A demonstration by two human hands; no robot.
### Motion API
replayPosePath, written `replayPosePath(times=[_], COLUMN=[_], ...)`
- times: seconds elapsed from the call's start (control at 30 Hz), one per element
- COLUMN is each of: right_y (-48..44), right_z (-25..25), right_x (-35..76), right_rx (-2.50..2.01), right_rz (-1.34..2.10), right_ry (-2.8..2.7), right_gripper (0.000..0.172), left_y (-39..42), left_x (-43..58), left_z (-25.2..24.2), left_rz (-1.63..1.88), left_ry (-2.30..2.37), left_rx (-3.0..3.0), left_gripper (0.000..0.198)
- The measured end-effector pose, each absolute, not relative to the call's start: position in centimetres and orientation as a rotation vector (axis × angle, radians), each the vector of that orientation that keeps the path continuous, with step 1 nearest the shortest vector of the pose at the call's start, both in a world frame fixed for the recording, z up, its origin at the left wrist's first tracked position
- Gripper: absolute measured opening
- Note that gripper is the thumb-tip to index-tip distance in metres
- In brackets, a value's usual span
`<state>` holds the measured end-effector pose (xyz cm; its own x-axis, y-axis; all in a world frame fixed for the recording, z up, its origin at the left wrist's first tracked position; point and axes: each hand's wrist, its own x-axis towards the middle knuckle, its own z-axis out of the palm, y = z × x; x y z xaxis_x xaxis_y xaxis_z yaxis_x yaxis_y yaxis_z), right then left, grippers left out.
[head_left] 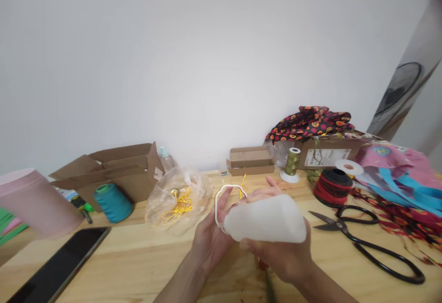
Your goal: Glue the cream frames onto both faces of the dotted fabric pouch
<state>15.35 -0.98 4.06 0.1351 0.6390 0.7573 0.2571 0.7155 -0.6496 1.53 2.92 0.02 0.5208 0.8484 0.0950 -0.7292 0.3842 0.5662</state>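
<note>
The right hand has its fingers round the bottle, above the bench, short of its back edge. Left hand by the white loop; finger grip hidden.

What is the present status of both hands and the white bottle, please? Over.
Right hand gripping white bottle, tipped sideways. Left hand at bottle's narrow end, near white loop. Scissors right of hands, on table.
</note>
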Motion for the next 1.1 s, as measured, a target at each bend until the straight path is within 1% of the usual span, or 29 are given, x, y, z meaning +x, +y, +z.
replayPosePath(times=[0.1, 0.27, 0.37, 0.5, 0.7, 0.8, 0.87, 0.97, 1.0, 1.1], right_y=[-0.9, -0.8, -0.8, -0.7, -0.5, -0.4, -0.3, -0.1, 0.0, 0.7], right_z=[3.9, 3.8, 4.1, 4.2, 4.1, 4.0, 3.8, 3.6, 3.5, 3.2], right_x=[15.6, 15.6, 15.4, 15.5, 15.6, 15.9, 16.2, 16.8, 16.9, 17.3], right_rx=[-0.732, -0.759, -0.763, -0.756, -0.755, -0.779, -0.854, -0.939, -0.931, -0.873], right_rz=[0.323, 0.375, 0.368, 0.361, 0.363, 0.348, 0.378, 0.518, 0.568, 0.65], right_ry=[-1.492, -1.424, -1.451, -1.497, -1.449, -1.48, -1.38, -1.136, -1.083, -0.963], right_gripper=[0.039, 0.032, 0.036, 0.039, 0.036, 0.028, 0.028, 0.045, 0.047, 0.037], left_y=[3.0, 3.0, 3.0, 3.0, 3.3, 3.5, 3.6, 3.7, 3.7, 3.7], left_x=[1.4, 1.4, 1.5, 1.3, 1.1, 0.8, 0.4, -0.1, -0.2, -0.3], left_z=[0.0, 0.1, 0.2, 0.3, 0.3, 0.4, 0.5, 0.5, 0.5, 0.5], left_rz=[1.022, 1.015, 1.022, 1.041, 1.049, 1.09, 1.124, 1.134, 1.134, 1.134], left_ry=[0.209, 0.196, 0.209, 0.208, 0.181, 0.159, 0.13, 0.086, 0.072, 0.036], left_rx=[0.585, 0.608, 0.59, 0.57, 0.563, 0.543, 0.526, 0.515, 0.513, 0.506], left_gripper=[0.075, 0.076, 0.073, 0.078, 0.081, 0.084, 0.082, 0.076, 0.075, 0.074])
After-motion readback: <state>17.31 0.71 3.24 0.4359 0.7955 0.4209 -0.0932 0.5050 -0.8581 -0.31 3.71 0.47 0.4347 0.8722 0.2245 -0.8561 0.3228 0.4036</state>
